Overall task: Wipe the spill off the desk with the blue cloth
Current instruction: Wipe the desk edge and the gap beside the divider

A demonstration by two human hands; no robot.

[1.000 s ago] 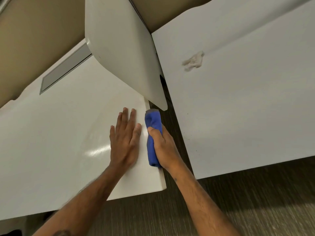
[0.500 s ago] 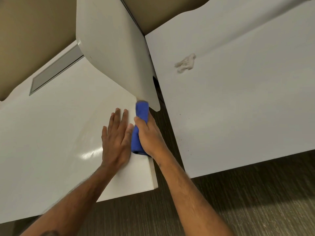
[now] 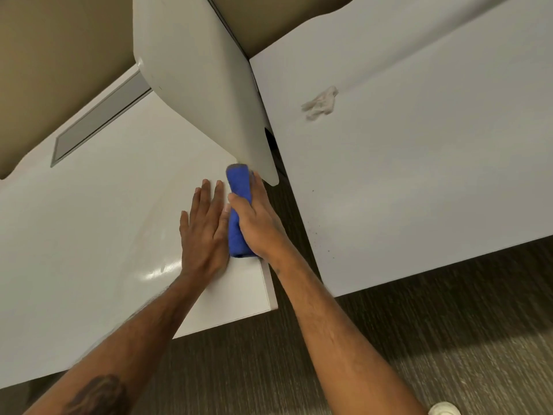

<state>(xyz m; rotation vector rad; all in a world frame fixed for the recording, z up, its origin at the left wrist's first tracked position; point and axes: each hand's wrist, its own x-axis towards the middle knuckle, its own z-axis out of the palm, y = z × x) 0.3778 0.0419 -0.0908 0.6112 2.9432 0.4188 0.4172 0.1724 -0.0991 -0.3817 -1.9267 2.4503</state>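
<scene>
A rolled blue cloth [image 3: 238, 187] lies along the right edge of the white desk [image 3: 89, 235], just below the tip of the white divider panel [image 3: 203, 85]. My right hand [image 3: 257, 223] grips the cloth from the right and presses it on the desk. Right beside the cloth, my left hand [image 3: 205, 232] lies flat on the desk with its fingers together. No spill shows clearly on this desk; only a light glare near my left wrist.
A second white desk [image 3: 419, 175] stands to the right across a narrow gap, with a crumpled pale tissue [image 3: 320, 103] on it. A grey cable slot [image 3: 98, 124] is set in the far left of my desk. Dark carpet [image 3: 389, 339] lies below.
My right hand slid the cloth inward from the desk's edge and forward toward the divider, closing up against my left hand. The left hand stayed flat.
</scene>
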